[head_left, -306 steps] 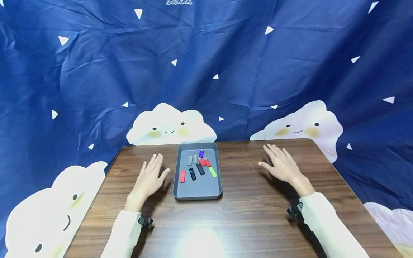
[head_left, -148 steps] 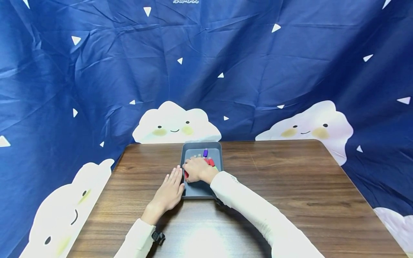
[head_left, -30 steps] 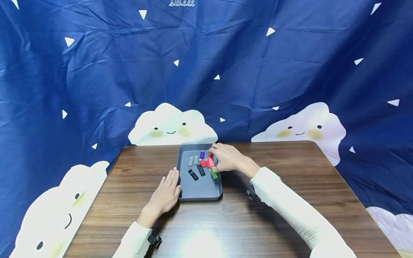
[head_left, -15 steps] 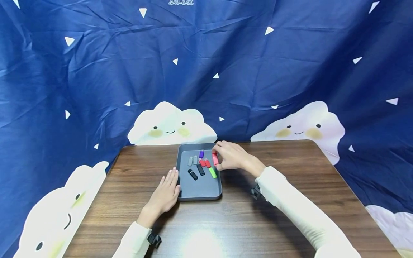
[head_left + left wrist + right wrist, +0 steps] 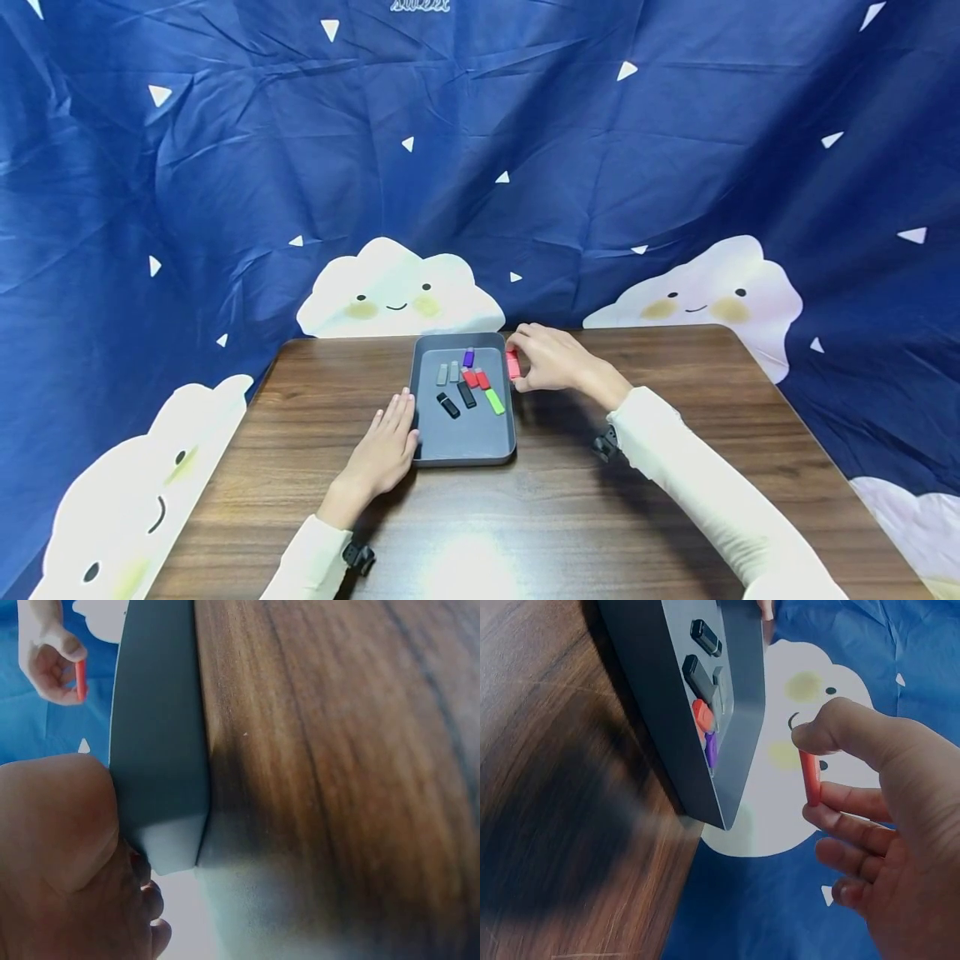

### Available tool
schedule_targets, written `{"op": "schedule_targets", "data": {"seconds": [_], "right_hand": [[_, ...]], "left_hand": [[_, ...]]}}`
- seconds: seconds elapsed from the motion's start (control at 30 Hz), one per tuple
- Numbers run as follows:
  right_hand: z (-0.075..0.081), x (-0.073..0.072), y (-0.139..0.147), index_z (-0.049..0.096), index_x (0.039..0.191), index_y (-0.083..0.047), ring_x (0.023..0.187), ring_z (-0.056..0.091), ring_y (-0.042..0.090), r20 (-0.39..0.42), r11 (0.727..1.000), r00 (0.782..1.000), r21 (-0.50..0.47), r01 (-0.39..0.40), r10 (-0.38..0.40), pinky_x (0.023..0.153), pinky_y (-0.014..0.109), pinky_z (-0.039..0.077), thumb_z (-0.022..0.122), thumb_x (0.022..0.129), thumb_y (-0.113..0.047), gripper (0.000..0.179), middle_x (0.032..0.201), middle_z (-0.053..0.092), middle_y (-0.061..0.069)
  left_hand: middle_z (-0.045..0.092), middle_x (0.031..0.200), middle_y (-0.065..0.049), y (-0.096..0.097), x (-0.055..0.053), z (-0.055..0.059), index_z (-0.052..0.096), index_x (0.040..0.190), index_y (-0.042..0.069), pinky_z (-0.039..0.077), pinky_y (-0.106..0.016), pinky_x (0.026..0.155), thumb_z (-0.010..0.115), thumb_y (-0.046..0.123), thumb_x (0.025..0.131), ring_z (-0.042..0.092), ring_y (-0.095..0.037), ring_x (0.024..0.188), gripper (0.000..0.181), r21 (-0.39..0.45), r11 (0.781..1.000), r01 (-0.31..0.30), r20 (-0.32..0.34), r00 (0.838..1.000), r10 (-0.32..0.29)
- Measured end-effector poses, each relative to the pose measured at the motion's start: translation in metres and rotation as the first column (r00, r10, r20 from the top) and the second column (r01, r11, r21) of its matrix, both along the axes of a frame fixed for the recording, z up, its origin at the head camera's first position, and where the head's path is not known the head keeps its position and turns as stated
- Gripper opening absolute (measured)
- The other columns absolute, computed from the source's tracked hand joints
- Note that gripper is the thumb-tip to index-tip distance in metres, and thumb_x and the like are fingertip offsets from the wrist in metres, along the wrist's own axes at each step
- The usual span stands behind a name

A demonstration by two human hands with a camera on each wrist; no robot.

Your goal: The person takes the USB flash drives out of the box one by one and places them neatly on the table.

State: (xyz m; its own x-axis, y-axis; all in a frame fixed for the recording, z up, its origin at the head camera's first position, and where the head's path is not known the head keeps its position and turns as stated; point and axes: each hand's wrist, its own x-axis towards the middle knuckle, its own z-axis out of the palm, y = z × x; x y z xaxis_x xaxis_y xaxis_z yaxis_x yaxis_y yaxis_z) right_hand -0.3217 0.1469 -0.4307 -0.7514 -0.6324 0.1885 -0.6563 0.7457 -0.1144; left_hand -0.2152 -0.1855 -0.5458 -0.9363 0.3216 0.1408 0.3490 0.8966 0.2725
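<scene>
My right hand (image 5: 558, 360) pinches a red USB stick (image 5: 513, 364) between thumb and fingertips, held up just past the tray's right wall. In the right wrist view the red stick (image 5: 810, 778) stands on end between thumb and fingers. Straight-fingered, my left hand (image 5: 378, 450) rests against the left side of the grey tray (image 5: 465, 446). Inside the tray lie a purple stick (image 5: 468, 357), two grey sticks (image 5: 447, 373), two red ones (image 5: 476, 378), two black ones (image 5: 448, 406) and a green stick (image 5: 495, 402). The left wrist view shows the left hand (image 5: 60, 840) at the tray wall.
The tray stands on a brown wooden table (image 5: 645, 500), toward its far edge. Behind the table hangs a blue cloth (image 5: 540, 125) printed with white clouds. Dark wood surface extends on both sides of the tray.
Over the last second my right hand has carried the red USB stick from above the tray rightward past its right wall. Earlier this stick lay at the tray's left. My left hand keeps its place.
</scene>
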Motion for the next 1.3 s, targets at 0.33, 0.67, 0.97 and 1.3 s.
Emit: {"op": "schedule_targets", "data": {"seconds": [0.33, 0.67, 0.97, 1.3], "right_hand": [[-0.002, -0.004, 0.015, 0.073, 0.116, -0.013, 0.093, 0.06, 0.022, 0.007, 0.999, 0.999, -0.012, 0.044, -0.044, 0.076, 0.041, 0.056, 0.086, 0.074, -0.037, 0.05, 0.111, 0.068, 0.007], [-0.005, -0.009, 0.027, 0.073, 0.114, -0.012, 0.094, 0.062, 0.025, 0.005, 0.997, 0.997, -0.022, 0.073, -0.073, 0.076, 0.044, 0.058, 0.087, 0.073, -0.035, 0.049, 0.108, 0.067, 0.006], [-0.012, -0.015, 0.04, 0.072, 0.113, -0.012, 0.09, 0.062, 0.024, -0.001, 0.996, 0.996, -0.016, 0.091, -0.091, 0.072, 0.044, 0.057, 0.085, 0.071, -0.036, 0.05, 0.105, 0.065, 0.004], [-0.02, -0.025, 0.052, 0.072, 0.114, -0.012, 0.088, 0.064, 0.025, 0.019, 0.992, 0.992, -0.016, 0.128, -0.128, 0.071, 0.047, 0.058, 0.084, 0.07, -0.034, 0.05, 0.106, 0.065, 0.004]], "left_hand": [[0.02, 0.177, -0.02, -0.004, -0.004, -0.005, 0.025, 0.166, -0.006, 0.027, -0.062, 0.131, 0.039, 0.025, 0.115, 0.025, -0.04, 0.163, 0.061, -0.014, 1.0, 0.009, -0.008, 1.0, -0.01], [0.019, 0.176, -0.021, -0.003, -0.003, -0.004, 0.025, 0.166, -0.007, 0.026, -0.062, 0.131, 0.039, 0.025, 0.115, 0.024, -0.041, 0.163, 0.061, -0.008, 1.0, 0.017, 0.006, 1.0, -0.017], [0.019, 0.176, -0.022, -0.004, -0.007, -0.009, 0.024, 0.166, -0.007, 0.025, -0.063, 0.131, 0.039, 0.025, 0.115, 0.025, -0.042, 0.163, 0.062, -0.005, 1.0, 0.028, -0.006, 1.0, -0.029], [0.022, 0.176, -0.023, -0.004, -0.007, -0.011, 0.025, 0.166, -0.007, 0.026, -0.063, 0.131, 0.041, 0.025, 0.114, 0.025, -0.042, 0.163, 0.062, 0.001, 1.0, 0.02, -0.015, 1.0, -0.02]]}}
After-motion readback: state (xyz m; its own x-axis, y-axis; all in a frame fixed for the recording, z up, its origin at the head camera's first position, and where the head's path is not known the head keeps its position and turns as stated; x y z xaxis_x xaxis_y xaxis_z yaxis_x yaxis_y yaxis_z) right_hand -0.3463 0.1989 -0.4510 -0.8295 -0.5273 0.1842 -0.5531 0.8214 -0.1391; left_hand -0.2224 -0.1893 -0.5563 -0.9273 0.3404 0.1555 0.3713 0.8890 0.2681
